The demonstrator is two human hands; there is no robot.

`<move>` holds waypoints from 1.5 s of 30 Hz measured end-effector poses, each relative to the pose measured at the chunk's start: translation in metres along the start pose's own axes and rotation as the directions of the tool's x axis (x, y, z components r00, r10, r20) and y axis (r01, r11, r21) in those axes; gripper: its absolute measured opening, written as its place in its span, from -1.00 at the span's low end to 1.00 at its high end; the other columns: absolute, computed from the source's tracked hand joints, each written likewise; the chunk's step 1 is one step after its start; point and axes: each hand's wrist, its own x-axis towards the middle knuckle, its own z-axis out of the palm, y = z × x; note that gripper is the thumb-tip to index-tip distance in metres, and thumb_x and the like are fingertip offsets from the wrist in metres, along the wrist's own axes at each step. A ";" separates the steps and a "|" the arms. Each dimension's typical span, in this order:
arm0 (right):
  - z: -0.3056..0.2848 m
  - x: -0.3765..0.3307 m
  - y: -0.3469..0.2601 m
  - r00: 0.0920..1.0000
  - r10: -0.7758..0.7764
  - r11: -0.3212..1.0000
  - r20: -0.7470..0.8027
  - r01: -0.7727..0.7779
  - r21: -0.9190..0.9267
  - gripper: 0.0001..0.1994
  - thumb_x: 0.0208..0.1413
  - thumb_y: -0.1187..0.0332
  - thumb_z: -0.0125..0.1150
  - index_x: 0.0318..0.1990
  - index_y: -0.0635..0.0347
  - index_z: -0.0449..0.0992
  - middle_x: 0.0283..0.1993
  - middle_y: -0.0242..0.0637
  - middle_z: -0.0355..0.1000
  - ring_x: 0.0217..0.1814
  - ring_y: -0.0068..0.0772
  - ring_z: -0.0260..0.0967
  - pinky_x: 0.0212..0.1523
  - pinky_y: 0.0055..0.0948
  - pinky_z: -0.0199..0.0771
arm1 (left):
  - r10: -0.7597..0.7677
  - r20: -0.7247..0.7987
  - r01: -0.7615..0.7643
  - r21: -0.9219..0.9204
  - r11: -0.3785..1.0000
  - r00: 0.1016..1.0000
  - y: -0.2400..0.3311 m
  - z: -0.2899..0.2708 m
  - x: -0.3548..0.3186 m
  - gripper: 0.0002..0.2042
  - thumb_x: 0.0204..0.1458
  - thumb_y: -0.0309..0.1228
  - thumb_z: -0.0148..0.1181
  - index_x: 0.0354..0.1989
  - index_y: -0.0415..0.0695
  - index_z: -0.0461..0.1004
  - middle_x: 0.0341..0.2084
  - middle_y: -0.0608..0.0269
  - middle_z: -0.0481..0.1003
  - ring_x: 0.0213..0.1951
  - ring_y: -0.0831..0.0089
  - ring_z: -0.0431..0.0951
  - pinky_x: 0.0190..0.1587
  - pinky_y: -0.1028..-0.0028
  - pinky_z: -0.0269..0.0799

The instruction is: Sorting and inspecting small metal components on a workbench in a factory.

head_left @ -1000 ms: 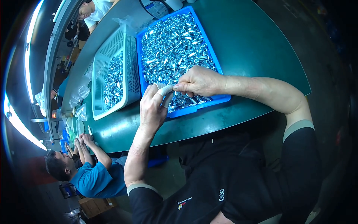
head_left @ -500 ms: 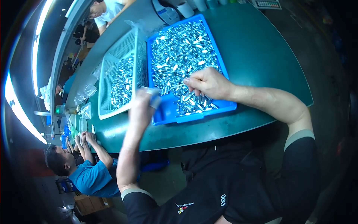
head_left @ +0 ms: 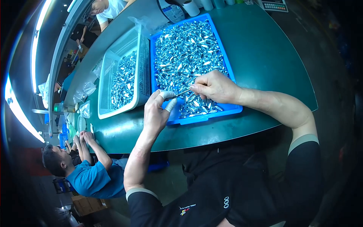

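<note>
My right hand [head_left: 216, 87] is closed on a thin metal rod [head_left: 184, 92], which points left over the blue tray. White finger covers wrap the thumb and forefinger of my left hand [head_left: 156, 113]. Those two fingers close around a small piece at the rod's left end, too covered to make out. Both hands are above the near part of the blue tray [head_left: 230, 72]. A thick layer of small shiny metal parts [head_left: 189, 47] fills most of it, while its near left corner shows bare blue.
Left of the tray stands a pale slatted basket [head_left: 118, 114] with more metal parts. Cups [head_left: 191, 8] and a scale [head_left: 273, 5] sit at the far edge of the green table [head_left: 264, 49]. A co-worker in blue [head_left: 90, 178] sits at the left; another person [head_left: 109, 10] is beyond the table.
My left hand has moved right, from beside the basket to the rod's end, and is no longer smeared by motion. The right hand has shifted slightly rightward, still gripping the rod.
</note>
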 end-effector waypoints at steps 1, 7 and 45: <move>-0.001 -0.001 0.000 1.000 -0.003 1.000 0.015 0.004 -0.019 -0.60 0.31 0.13 0.15 -0.48 0.24 0.59 -0.59 -0.28 0.54 -0.52 -0.38 0.52 -0.42 -0.32 0.46 | 0.039 -0.015 -0.039 0.000 0.999 0.999 0.002 0.000 0.001 -0.82 -0.01 -0.51 0.40 -0.22 -0.19 0.59 -0.38 0.12 0.55 -0.29 0.16 0.58 -0.26 0.29 0.47; 0.000 -0.004 -0.004 0.999 -0.022 0.997 0.036 0.025 -0.078 -0.59 0.33 0.13 0.12 -0.48 0.23 0.60 -0.60 -0.29 0.53 -0.52 -0.40 0.52 -0.39 -0.33 0.47 | 0.205 -0.014 -0.201 0.136 0.970 0.979 0.016 0.003 0.007 -0.80 -0.04 -0.53 0.42 -0.22 -0.19 0.58 -0.42 0.12 0.50 -0.31 0.13 0.54 -0.28 0.25 0.46; 0.002 -0.002 0.003 0.990 -0.031 0.995 0.140 0.043 -0.087 -0.59 0.34 0.10 0.14 -0.45 0.21 0.61 -0.60 -0.32 0.51 -0.55 -0.43 0.46 -0.43 -0.34 0.42 | -0.176 0.259 0.138 0.159 0.978 0.950 -0.009 0.005 -0.002 -0.74 0.03 -0.53 0.36 -0.07 -0.16 0.63 -0.28 0.12 0.57 -0.25 0.23 0.61 -0.13 0.31 0.52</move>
